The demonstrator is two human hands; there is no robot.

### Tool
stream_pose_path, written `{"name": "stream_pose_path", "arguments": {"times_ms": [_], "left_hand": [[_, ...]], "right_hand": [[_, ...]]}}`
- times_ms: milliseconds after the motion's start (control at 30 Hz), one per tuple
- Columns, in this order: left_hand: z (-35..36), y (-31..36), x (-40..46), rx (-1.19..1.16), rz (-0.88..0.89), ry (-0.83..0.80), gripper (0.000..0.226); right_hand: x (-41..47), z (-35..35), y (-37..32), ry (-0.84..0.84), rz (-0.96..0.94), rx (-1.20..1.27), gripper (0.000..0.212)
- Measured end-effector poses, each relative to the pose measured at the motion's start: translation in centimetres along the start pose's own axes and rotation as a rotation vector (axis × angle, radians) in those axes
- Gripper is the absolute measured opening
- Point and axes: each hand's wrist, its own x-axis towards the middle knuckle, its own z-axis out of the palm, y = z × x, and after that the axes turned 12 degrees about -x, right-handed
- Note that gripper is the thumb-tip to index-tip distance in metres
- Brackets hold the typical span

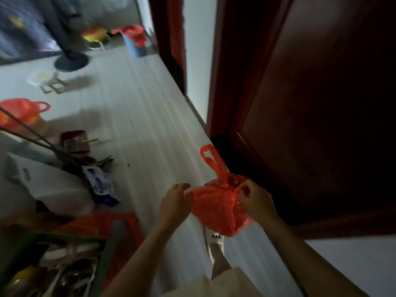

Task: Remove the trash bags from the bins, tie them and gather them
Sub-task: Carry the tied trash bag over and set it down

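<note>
Pale floor (pixel 137 116) lies open beside both hands, left (pixel 176 203) and right (pixel 256 199), each grip pinching the red bag (pixel 216 207).

Head camera looks steeply down, tilted, close above floor (pixel 150 125).

Dim room; pale plank floor (pixel 137 116), dark red-brown wooden door (pixel 321 103) at right, white wall (pixel 199 50) beside.

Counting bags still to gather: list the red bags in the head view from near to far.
Red bag held in both hands → red bag at the left edge → red bag in the blue bin.
</note>
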Motion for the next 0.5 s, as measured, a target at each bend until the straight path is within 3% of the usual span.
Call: {"name": "stream_pose_path", "arguments": {"times_ms": [233, 367, 500], "left_hand": [[-9.3, 0.4, 14.6, -0.057, -0.133, 0.219, 0.035], [-15.0, -0.3, 20.4, -0.130, -0.198, 0.350, 0.034], [-22.3, -5.1, 27.8, -0.188, -0.346, 0.482, 0.035]], "right_hand": [[18.3, -2.5, -13.7, -0.060, -0.259, -0.023, 0.013], [26.5, -2.2, -21.3, -0.081, -0.279, -0.093, 0.021], [37.1, 0.7, -31.3, -0.161, -0.357, -0.025, 0.023]]}}
